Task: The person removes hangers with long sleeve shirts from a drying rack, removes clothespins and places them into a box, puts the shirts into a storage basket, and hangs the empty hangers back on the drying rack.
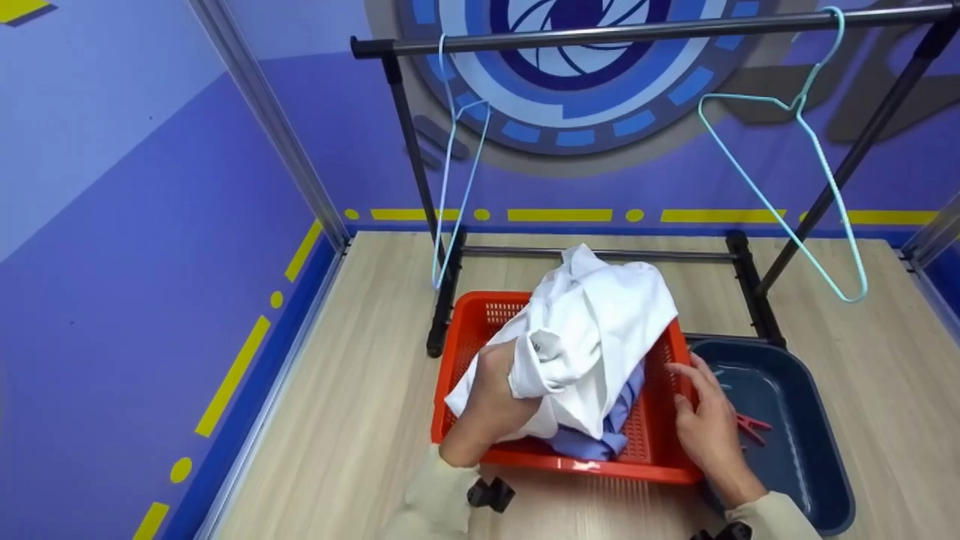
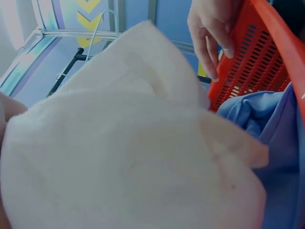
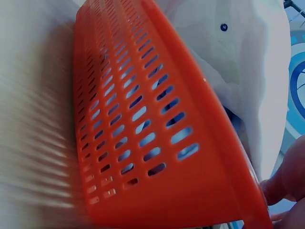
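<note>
A white shirt (image 1: 600, 315) is bunched above the red basket (image 1: 652, 474), part of it hanging inside. My left hand (image 1: 495, 401) grips a gathered fold of it. A dark button shows on the shirt (image 3: 252, 71) in the right wrist view. My right hand (image 1: 709, 431) is at the basket's right rim, its fingers loosely bent over the edge and holding no cloth. Beneath the shirt lies a blue garment (image 1: 592, 444) in the basket. In the left wrist view the shirt (image 2: 119, 157) covers most of the left hand.
A black clothes rack (image 1: 600, 36) stands behind the basket. One light-blue hanger (image 1: 472, 180) hangs at its left, another hanger (image 1: 832, 172) at its right. A dark basin (image 1: 795, 435) right of the basket holds red clothespins (image 1: 752, 429). Walls stand left and behind.
</note>
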Motion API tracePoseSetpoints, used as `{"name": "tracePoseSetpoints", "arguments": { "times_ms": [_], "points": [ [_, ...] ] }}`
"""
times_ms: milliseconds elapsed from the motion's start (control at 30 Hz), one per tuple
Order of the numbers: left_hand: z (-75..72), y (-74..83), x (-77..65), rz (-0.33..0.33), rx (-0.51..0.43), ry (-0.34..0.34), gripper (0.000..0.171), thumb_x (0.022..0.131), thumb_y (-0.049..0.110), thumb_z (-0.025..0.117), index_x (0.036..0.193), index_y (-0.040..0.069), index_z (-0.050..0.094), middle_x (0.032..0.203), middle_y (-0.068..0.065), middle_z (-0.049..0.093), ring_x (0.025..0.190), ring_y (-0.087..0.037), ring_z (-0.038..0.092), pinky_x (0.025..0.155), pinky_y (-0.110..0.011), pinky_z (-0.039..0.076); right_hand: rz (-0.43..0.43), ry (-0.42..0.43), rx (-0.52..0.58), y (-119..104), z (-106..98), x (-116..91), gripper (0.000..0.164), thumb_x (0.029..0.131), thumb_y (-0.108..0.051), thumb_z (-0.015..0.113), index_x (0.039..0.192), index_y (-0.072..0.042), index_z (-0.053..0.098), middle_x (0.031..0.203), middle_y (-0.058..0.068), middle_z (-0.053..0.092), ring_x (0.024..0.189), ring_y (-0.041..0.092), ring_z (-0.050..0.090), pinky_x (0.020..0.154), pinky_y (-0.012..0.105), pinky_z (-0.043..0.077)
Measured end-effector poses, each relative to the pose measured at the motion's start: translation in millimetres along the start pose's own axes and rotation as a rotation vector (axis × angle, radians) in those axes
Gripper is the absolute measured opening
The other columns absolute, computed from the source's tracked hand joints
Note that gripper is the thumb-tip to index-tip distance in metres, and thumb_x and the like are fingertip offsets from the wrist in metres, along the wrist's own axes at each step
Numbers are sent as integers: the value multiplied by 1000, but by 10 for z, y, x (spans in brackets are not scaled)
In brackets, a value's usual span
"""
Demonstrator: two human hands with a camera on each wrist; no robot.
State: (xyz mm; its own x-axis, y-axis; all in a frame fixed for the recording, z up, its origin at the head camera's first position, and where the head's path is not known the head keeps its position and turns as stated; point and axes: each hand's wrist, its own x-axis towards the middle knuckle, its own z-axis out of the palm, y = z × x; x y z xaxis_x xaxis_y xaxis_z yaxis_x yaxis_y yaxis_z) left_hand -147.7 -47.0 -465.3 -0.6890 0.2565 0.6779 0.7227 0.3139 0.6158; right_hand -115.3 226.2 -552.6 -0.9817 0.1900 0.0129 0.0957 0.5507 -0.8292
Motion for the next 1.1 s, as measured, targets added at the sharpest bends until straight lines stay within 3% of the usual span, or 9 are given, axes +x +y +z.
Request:
{"name": "tracePoseSetpoints", "arguments": {
  "times_ms": [133,267,400,600,733,867,1000,1100],
  "points": [
    [-113,66,15,-32,-75,-87,9,80,6,69,87,6,64,79,-6,69,76,-13,66,77,-25,56,21,26,24,0,9,0,46,93,9,46,137,-6,47,161,18,16,144,45,22,109,60,29],
    [-237,192,32,-46,-104,-275,8,77,3,67,80,5,61,68,-6,61,67,-8,57,69,-16,49,31,47,31,-4,13,-6,45,93,9,47,136,-6,48,160,18,18,143,45,23,108,59,30],
    [-268,297,44,18,-107,-390,13,75,3,67,71,6,56,59,-4,52,61,-5,45,60,-11,38,41,48,20,-11,13,-8,46,93,9,48,136,-6,48,160,18,18,143,45,23,109,60,29],
    [-171,367,70,93,-106,-280,12,76,4,66,71,6,55,60,-4,53,62,-7,48,62,-12,40,7,57,13,-94,0,-53,51,91,6,49,140,-8,45,162,13,14,145,44,19,108,64,28],
    [-76,404,118,114,-110,-199,8,77,5,65,75,5,57,64,-6,57,64,-10,54,66,-13,46,-203,38,73,-331,20,-183,66,83,5,62,143,-13,43,164,3,11,148,38,14,109,68,22],
    [48,431,170,166,-71,-136,8,74,5,67,79,4,61,67,-7,63,65,-13,59,68,-15,50,-334,-123,132,-631,109,-331,96,76,-14,81,153,-27,25,163,-6,8,149,27,14,111,65,21],
    [174,454,197,259,-26,-138,15,72,7,69,86,5,65,73,-4,68,68,-10,63,72,-12,50,-257,-323,132,-749,153,-405,94,76,-30,81,151,-24,24,151,0,36,132,24,41,107,54,38],
    [248,467,207,313,-17,-147,15,73,8,70,87,6,65,73,-2,68,67,-6,62,72,-10,49,-220,-439,125,-752,180,-417,88,74,-34,81,145,-23,30,139,1,45,122,23,47,105,53,42]
  ]
}}
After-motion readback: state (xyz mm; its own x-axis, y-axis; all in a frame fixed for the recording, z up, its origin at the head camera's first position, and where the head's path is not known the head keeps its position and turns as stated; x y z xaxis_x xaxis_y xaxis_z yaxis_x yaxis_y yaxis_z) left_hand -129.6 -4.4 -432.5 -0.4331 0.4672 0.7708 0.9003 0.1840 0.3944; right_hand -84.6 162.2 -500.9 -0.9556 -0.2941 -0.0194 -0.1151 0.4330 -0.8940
